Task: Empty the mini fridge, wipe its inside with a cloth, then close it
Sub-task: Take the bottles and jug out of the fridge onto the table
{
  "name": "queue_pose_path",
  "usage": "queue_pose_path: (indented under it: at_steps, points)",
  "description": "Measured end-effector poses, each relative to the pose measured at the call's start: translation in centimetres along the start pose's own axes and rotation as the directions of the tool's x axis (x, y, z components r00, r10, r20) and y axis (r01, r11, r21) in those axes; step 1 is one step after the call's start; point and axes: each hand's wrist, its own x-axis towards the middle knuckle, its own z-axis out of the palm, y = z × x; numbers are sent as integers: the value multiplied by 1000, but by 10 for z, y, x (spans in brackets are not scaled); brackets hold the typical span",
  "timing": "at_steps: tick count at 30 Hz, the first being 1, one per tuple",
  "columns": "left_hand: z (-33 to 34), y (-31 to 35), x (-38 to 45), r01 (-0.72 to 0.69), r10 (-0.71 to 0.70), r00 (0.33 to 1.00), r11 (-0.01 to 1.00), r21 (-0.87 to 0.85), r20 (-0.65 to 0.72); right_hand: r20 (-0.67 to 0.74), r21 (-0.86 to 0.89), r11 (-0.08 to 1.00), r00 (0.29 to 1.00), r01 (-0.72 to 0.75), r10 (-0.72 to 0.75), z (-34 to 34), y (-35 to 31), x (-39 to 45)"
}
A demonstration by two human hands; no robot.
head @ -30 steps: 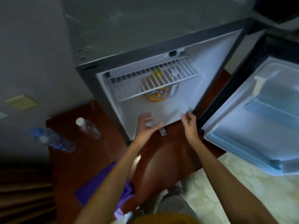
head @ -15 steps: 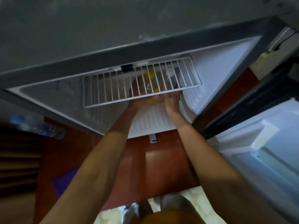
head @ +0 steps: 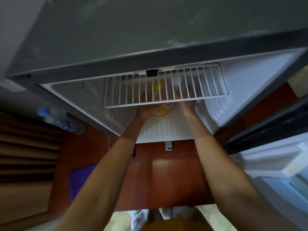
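Observation:
The mini fridge (head: 150,39) stands open in front of me, its white wire shelf (head: 166,87) across the top of the compartment. Both my hands reach in under that shelf. My left hand (head: 146,109) is wrapped around an orange juice bottle (head: 165,110) with a yellow cap. My right hand (head: 187,105) is beside it, its fingers curled around a clear bottle (head: 177,80) with a white cap, partly hidden by the wires. A purple cloth (head: 80,179) lies on the wooden surface at lower left.
The fridge door (head: 275,165) hangs open at the right, close to my right arm. A water bottle (head: 61,120) with a blue cap lies left of the fridge on the red-brown wooden surface (head: 166,177). Brown curtain folds (head: 25,155) fill the left edge.
Both hands went from the fridge's front edge into the compartment under the shelf and closed on the bottles. My head has moved closer and lower.

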Motion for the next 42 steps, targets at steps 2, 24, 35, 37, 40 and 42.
queue_pose_path:
  at_steps: [2,24,35,37,40,42]
  points:
    - [-5,1,-7,92,-92,996,996,-1,-8,62,-28,998,997,56,-55,3,-7,1]
    - [-96,-112,-196,67,-54,994,985,-157,90,252,-80,997,968,-1,21,9,56,-190]
    - [-299,-161,-226,60,-112,937,985,-162,-332,559,-158,985,829,66,34,144,40,-259]
    - [-331,-161,-215,37,-82,926,991,-129,-368,555,-167,981,832,100,9,178,30,-257]
    - [-367,-160,-196,-10,-20,925,997,-78,-381,513,-160,978,858,131,-31,223,13,-245]
    - [-382,-162,-181,-26,9,925,999,-41,-380,481,-160,975,874,155,-60,246,3,-236]
